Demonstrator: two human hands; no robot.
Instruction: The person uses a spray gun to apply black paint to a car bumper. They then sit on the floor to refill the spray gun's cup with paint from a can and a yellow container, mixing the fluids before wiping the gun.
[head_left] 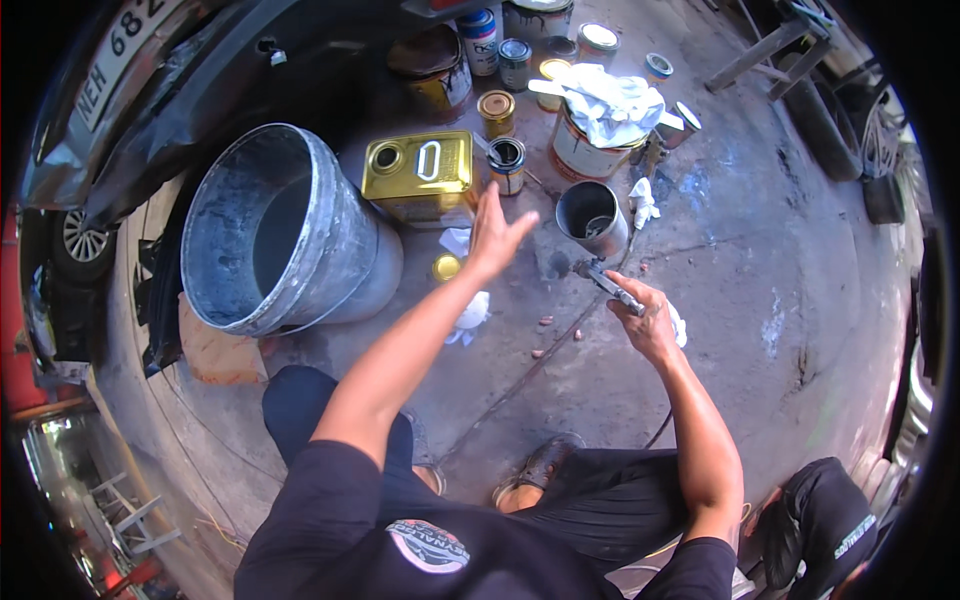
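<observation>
My left hand (496,238) reaches forward with its fingers apart and nothing in them. Just beyond its fingertips stands a small open can (510,182) of dark contents, with a flat stick or brush handle leaning at its rim. A gold rectangular tin (418,168) with a white-edged handle is to the left of that hand. My right hand (648,318) grips a metal spray gun (612,284), partly hidden by the fingers. Right ahead of the gun stands an open grey metal cup (608,240), dark inside. A small gold lid (446,267) lies below my left wrist.
A large grey bucket (345,235) of murky liquid stands at left. White rags (610,105) lie on a paint pail. Several paint cans, including a drip-stained one (440,85), fill the back. A dark hose (530,365) crosses the floor. A car bumper (190,110) overhangs the left.
</observation>
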